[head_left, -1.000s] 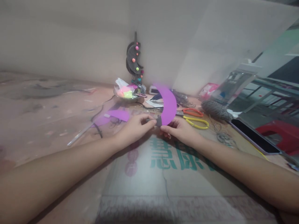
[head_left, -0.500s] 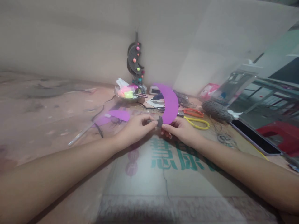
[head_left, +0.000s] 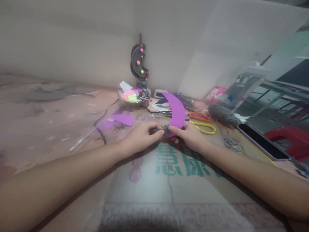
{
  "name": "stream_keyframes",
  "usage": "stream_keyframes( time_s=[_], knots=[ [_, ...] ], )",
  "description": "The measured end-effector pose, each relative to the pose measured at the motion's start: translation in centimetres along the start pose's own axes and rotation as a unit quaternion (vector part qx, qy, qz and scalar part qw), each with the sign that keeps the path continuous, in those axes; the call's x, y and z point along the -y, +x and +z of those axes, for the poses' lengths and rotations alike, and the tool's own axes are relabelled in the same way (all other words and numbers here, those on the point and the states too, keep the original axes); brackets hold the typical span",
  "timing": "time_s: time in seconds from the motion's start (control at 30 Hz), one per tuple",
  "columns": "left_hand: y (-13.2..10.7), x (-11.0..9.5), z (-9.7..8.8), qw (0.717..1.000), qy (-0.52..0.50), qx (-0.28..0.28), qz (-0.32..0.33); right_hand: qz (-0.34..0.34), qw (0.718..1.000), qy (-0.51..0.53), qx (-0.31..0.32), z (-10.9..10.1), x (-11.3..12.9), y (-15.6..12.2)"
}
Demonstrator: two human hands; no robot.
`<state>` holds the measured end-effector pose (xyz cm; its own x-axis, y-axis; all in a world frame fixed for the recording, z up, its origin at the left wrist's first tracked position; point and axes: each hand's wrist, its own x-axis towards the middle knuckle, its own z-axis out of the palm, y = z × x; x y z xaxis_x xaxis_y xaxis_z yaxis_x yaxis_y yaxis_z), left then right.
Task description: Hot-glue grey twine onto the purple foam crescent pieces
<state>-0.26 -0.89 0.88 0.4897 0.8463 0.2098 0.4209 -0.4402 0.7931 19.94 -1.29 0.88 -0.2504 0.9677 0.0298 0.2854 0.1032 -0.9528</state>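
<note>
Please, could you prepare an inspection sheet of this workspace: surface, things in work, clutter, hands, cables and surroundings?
Surface: pinkish table, with a printed sheet under the hands.
Things in work: purple crescent and a small dark piece at its lower end.
Clutter: bowl, yellow-handled tool, grey yarn, phone.
Hands: left hand has its fingers at the dark piece; right hand pinches the crescent's lower end.
Cables: dark cord beyond the hands; ends unclear.
Surroundings: pale wall; dark ornament with coloured balls before it.
</note>
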Motion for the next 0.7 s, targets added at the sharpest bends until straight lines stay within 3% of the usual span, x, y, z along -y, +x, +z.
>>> stream_keyframes(
  time_s=[0.43,0.6,0.7],
  knots=[
    [0.0,-0.5,-0.1,0.999,0.014,0.014,0.028,0.012,0.999,-0.029,-0.007,-0.1,0.4,-0.1],
    [0.0,-0.3,-0.1,1.000,-0.013,0.002,-0.009,-0.017,0.998,0.051,0.015,-0.3,-0.7,0.5],
    [0.0,-0.2,-0.1,1.000,-0.018,-0.011,-0.016,-0.009,0.999,0.040,0.013,-0.2,-0.6,0.4]
  ],
)
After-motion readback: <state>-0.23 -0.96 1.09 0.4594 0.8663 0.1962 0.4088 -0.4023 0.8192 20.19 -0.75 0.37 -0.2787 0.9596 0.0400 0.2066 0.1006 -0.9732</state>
